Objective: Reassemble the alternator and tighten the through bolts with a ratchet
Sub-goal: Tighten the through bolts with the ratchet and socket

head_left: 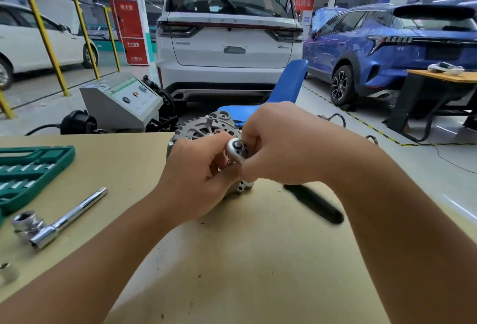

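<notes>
Your right hand [281,143] grips the ratchet [236,149] head over the alternator [204,130]. Your left hand [196,171] fingers curl round the alternator on the tabletop [258,259].

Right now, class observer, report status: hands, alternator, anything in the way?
Left hand steadies alternator. Right hand grips ratchet at its head. Nothing obstructing.

A green plastic socket case [31,176] lies at the bench's [232,259] left; a white SUV [227,40] and blue plastic chair [289,86] stand beyond.
</notes>
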Tool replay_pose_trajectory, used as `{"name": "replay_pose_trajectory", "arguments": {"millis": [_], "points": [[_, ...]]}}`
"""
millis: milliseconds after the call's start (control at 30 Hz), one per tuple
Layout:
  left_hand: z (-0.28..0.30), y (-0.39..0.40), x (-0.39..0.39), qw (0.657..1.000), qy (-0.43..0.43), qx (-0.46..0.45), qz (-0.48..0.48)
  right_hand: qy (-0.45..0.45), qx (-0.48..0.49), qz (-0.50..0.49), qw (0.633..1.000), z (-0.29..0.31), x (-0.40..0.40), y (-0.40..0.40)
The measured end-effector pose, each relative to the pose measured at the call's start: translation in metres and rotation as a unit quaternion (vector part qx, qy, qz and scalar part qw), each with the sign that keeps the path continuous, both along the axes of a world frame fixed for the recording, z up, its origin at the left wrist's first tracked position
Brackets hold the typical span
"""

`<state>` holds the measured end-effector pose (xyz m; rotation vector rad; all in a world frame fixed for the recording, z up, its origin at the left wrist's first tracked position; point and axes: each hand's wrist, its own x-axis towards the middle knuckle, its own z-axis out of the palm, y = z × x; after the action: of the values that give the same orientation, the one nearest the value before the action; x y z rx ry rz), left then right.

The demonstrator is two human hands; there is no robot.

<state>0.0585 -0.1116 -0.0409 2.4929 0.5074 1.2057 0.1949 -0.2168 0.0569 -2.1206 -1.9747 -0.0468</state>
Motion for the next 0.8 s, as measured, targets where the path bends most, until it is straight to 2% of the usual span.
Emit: {"name": "replay_pose_trajectory", "arguments": {"millis": [133, 300, 367, 567, 733, 800], "points": [[0.002, -0.001, -0.002, 1.000, -0.014, 0.007, 0.005, -0.039, 0.049, -0.022, 0.998, -0.003, 0.000, 0.003], [0.001, -0.007, 0.002, 0.999, -0.026, 0.023, 0.027, -0.016, -0.041, -0.018, 0.999, 0.003, 0.000, -0.003], [0.003, -0.006, -0.001, 1.000, -0.022, 0.011, 0.017, 0.006, -0.049, -0.014, 0.999, 0.005, 0.001, -0.005], [-0.002, -0.005, 0.005, 0.999, -0.045, -0.013, 0.026, -0.043, 0.072, -0.058, 0.995, -0.003, 0.003, 0.001], [-0.003, -0.007, 0.008, 0.998, -0.057, 0.029, 0.028, 0.012, -0.055, -0.026, 0.998, 0.007, 0.002, -0.006], [-0.003, -0.004, 0.004, 0.999, -0.049, 0.015, -0.011, 0.014, -0.046, -0.018, 0.999, 0.007, 0.001, -0.007]]}}
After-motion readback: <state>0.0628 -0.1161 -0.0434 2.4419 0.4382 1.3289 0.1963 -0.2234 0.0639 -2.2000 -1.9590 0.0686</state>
